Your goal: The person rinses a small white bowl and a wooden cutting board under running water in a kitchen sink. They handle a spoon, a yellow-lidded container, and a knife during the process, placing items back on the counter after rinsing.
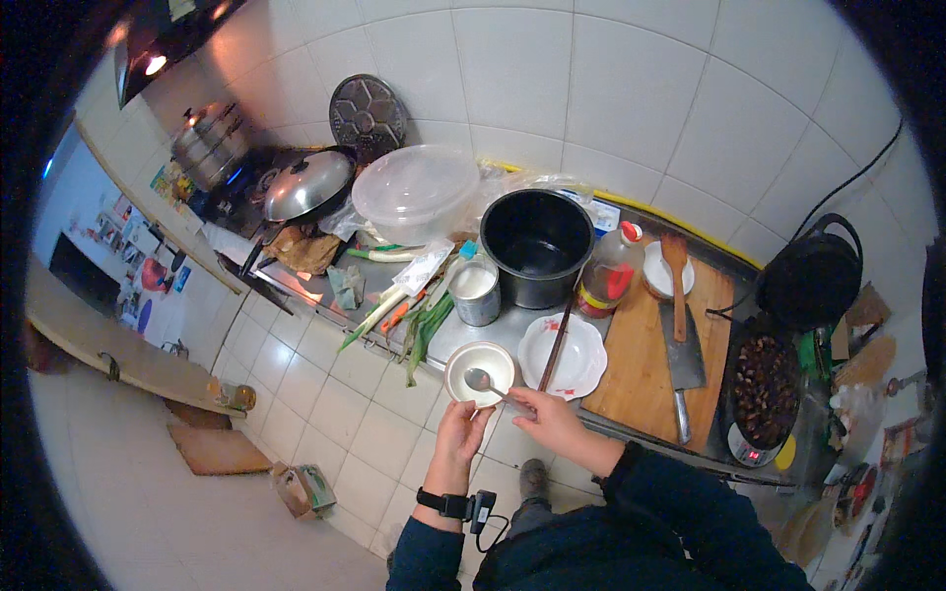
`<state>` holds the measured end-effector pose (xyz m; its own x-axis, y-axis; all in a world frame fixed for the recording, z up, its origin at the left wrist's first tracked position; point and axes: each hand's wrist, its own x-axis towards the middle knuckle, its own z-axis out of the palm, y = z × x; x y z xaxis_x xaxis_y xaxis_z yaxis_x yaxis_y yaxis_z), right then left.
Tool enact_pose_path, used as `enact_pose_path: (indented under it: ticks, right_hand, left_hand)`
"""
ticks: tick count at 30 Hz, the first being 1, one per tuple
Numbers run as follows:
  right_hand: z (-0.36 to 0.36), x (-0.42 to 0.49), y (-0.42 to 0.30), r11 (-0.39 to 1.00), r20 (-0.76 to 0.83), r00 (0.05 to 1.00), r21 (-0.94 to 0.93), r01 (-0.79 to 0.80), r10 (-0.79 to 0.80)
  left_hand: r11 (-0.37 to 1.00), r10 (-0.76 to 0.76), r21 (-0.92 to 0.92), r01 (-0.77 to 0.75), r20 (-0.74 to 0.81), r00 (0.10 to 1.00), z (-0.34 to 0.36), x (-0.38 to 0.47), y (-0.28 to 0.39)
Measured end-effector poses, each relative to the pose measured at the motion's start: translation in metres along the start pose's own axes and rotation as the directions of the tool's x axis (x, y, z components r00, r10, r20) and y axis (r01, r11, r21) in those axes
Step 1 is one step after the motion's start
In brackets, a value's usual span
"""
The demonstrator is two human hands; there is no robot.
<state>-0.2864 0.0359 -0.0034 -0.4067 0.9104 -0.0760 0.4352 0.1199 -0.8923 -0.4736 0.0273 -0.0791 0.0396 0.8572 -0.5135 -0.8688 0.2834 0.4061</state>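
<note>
My left hand [464,430] grips the near rim of a small white bowl [460,363], held just off the counter's front edge. In my right hand [550,421] is a metal spoon [510,399], its round head inside the bowl. What the bowl contains is hard to make out. Right of the bowl, a white scalloped plate [538,354] with red marks stands on the counter, a pair of dark chopsticks [556,347] lying across it. Behind the bowl is a jar of white powder or grains [475,292] beside a deep black pot [536,247].
A wooden cutting board [628,354] carries a cleaver [684,354], a wooden spatula [675,273] and a white dish [658,272]. Behind it stands a plastic bottle [610,273] with a red cap. Leeks [380,318] overhang the counter edge. A lidded wok [310,185] and stacked steamer [211,144] sit left.
</note>
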Motion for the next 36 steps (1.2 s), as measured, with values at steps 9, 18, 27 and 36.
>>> enact_pose_path:
  ticks: [9,18,27,36]
  right_hand:
    - [0.005,0.007,0.006,0.973,-0.055,0.998,-0.223,-0.05,0.038]
    - [-0.038,-0.016,0.007,0.978,-0.111,0.989,-0.175,-0.112,0.094]
    - [-0.107,-0.084,0.0,0.868,-0.284,0.85,-0.373,0.327,-0.443]
    - [-0.311,-0.236,0.089,0.794,-0.539,0.759,-0.606,-0.047,-0.366]
  left_hand:
    - [0.997,0.031,0.077,-0.026,-0.056,0.998,-0.015,0.058,-0.002]
    - [0.887,0.199,0.462,-0.017,-0.348,0.916,-0.001,0.066,-0.013]
    - [0.913,-0.183,0.407,0.038,0.322,0.929,0.159,-0.042,-0.097]
    - [0.845,-0.413,0.51,0.162,0.428,0.804,0.258,-0.061,-0.23]
